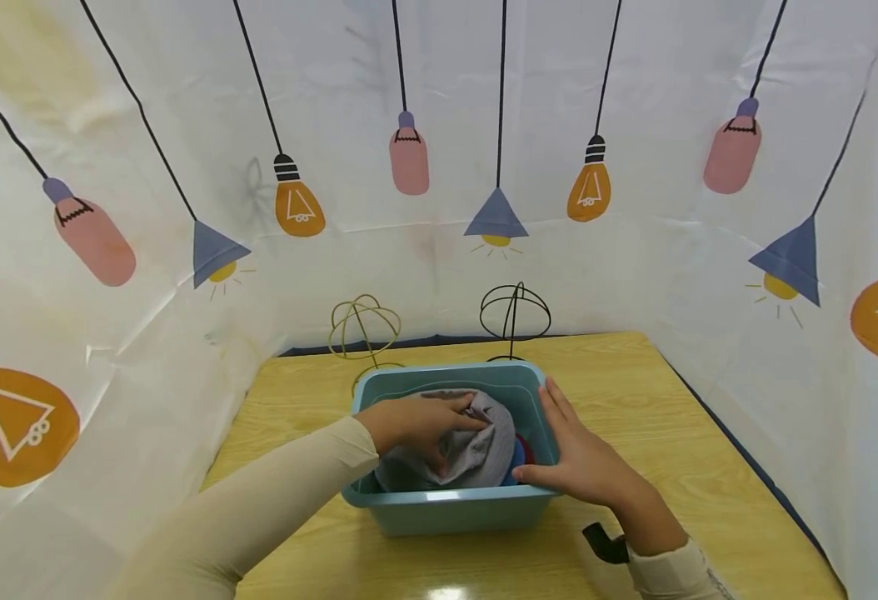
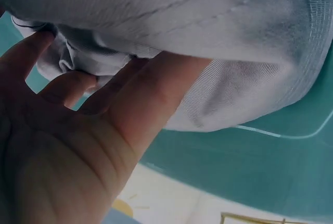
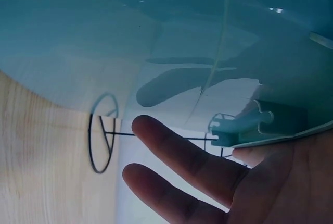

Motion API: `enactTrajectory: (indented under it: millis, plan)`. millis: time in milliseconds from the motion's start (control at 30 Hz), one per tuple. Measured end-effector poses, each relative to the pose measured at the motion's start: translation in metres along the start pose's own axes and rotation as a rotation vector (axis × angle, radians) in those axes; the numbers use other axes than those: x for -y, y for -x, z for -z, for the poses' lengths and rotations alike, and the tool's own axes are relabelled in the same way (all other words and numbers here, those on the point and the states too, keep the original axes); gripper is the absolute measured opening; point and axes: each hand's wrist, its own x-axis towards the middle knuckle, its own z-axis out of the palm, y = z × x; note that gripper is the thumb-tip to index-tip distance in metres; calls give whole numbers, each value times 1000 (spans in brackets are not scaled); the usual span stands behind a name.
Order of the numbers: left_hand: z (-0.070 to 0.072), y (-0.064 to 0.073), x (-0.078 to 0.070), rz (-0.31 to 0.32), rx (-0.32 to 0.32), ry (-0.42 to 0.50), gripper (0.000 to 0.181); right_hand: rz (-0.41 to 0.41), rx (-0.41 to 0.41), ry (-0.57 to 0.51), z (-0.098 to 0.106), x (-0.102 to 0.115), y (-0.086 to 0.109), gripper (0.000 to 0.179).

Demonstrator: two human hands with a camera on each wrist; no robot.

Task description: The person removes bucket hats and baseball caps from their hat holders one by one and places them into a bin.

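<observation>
A light blue-green plastic bin (image 1: 457,510) sits on the table with a grey fabric hat (image 1: 495,421) inside it; stitching runs along the hat's brim (image 2: 234,10). My left hand (image 1: 420,425) reaches into the bin and grips the hat, its thumb (image 2: 161,88) tucked under the brim and its other fingers against the crumpled cloth. At the bin's right side, my right hand (image 1: 585,458) rests on the rim, fingers spread and fairly straight along the outer wall (image 3: 171,36). Beside the hat, a blue item (image 1: 516,458) and a red item (image 1: 526,450) are partly hidden.
Behind the bin stand a gold wire frame (image 1: 367,321) and a black wire frame (image 1: 514,312), both on the wooden table (image 1: 679,442). White sheeting printed with lamps (image 1: 439,250) encloses the back and sides. A black strap (image 1: 606,543) shows by my right wrist.
</observation>
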Motion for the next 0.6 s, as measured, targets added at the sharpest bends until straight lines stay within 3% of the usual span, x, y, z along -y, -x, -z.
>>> enactTrajectory:
  millis: [600]
  plan:
    - [-14,-13,-7,55,17,-63,91,9,-9,-2,-1,-1,0,128]
